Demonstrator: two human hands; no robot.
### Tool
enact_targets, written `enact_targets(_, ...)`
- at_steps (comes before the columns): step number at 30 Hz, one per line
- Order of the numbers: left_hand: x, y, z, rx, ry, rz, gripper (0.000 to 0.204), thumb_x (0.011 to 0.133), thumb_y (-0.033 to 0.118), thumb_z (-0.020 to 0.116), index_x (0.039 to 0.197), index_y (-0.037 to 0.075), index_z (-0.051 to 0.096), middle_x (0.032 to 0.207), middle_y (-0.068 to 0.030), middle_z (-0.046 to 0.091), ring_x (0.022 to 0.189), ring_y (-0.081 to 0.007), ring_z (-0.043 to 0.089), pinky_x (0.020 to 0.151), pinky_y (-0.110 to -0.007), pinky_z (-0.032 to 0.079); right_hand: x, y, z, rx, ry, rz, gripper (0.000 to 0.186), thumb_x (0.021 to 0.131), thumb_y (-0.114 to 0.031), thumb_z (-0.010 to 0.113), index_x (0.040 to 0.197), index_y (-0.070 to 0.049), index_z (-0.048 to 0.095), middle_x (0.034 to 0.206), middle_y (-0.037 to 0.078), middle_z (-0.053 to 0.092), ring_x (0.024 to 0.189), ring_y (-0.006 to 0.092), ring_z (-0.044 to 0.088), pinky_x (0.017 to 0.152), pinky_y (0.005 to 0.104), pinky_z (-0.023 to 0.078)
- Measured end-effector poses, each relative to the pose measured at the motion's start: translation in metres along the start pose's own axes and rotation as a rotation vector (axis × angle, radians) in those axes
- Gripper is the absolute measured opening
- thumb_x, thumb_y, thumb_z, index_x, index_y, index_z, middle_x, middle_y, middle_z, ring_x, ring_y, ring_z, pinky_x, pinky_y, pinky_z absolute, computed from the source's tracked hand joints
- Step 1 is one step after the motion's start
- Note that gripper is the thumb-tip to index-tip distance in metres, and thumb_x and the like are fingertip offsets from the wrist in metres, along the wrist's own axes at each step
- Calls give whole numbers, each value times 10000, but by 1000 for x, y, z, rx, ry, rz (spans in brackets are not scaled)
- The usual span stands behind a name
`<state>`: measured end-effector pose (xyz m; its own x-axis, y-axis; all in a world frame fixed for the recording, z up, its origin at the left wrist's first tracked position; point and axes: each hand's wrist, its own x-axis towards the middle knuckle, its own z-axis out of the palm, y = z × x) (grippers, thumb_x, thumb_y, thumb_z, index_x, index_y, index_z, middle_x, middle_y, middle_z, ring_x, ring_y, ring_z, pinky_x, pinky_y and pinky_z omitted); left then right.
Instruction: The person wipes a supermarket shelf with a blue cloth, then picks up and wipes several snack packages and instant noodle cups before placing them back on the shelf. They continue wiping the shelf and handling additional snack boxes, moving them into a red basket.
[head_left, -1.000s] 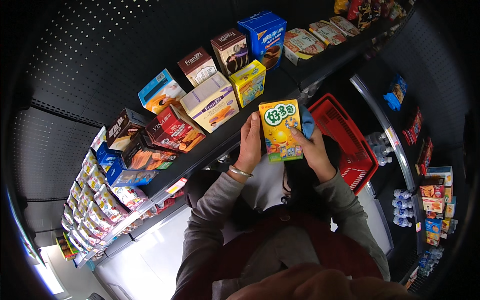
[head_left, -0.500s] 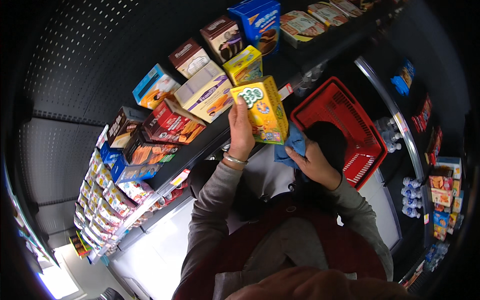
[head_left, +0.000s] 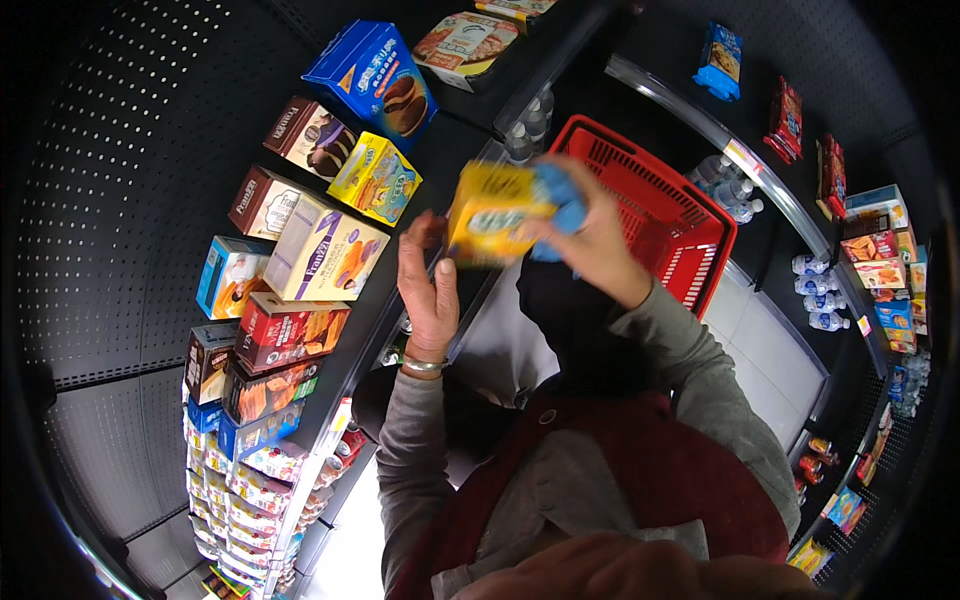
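Note:
A yellow snack box (head_left: 488,212), smeared by motion, is in front of me with my right hand (head_left: 598,238) closed on it. Bunched between that hand and the box's right end is a blue cloth (head_left: 563,198). My left hand (head_left: 428,300), with a metal bracelet at its wrist, is raised just left of the box. Its fingers and thumb are spread, and whether a fingertip touches the box I cannot tell. Another yellow box (head_left: 376,180) stands on the shelf to the left, beside a cream biscuit box (head_left: 325,250).
Beyond my right hand stands a red shopping basket (head_left: 665,215). Biscuit boxes line the left shelf, including a large blue box (head_left: 372,85). Bagged snacks (head_left: 240,500) hang lower left. Shelves on the right carry water bottles (head_left: 728,188) and red packets (head_left: 785,120).
My left hand has let go of the yellow box and spread its fingers. My right hand, with the cloth, now holds the box. The view has shifted to the right.

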<state>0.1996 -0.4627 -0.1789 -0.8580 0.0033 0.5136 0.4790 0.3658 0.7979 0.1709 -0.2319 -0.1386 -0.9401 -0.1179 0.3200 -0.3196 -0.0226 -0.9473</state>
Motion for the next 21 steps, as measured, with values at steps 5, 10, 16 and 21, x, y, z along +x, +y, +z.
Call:
enact_targets(5, 2, -2, 0, -6, 40, -208, 374, 1011, 191, 583, 1310, -30, 540, 1206, -146, 613, 972, -202, 597, 808, -318, 499, 25, 74, -88, 112, 317, 85, 500, 892, -141, 776, 1312, -7, 539, 1126, 105, 673, 986, 164, 680, 856, 289, 579)
enact_targets(10, 3, -3, 6, 150, -48, -128, 269, 950, 64, 647, 1204, -10, 601, 1182, -150, 617, 894, -214, 618, 744, -315, 518, -12, 207, -152, -515, 464, 313, 398, 865, -64, 777, 1221, -36, 603, 1047, 59, 702, 911, 140, 676, 790, 285, 552)
enact_targets(16, 5, -8, 16, 211, -90, -135, 231, 927, 22, 656, 1156, -8, 634, 1175, -157, 619, 862, -201, 632, 730, -314, 542, -44, 296, -172, -429, 415, 443, 516, 796, -105, 814, 1261, -44, 598, 1118, 134, 717, 1004, 222, 694, 828, 353, 562)
enact_targets(21, 4, -12, 19, 213, -122, -171, 280, 886, -18, 666, 1164, -5, 634, 1171, -146, 626, 888, -237, 641, 748, -329, 544, -20, 312, -176, -647, 531, 472, 563, 819, -214, 775, 1334, -87, 586, 1168, 209, 705, 1107, 365, 683, 907, 451, 541)
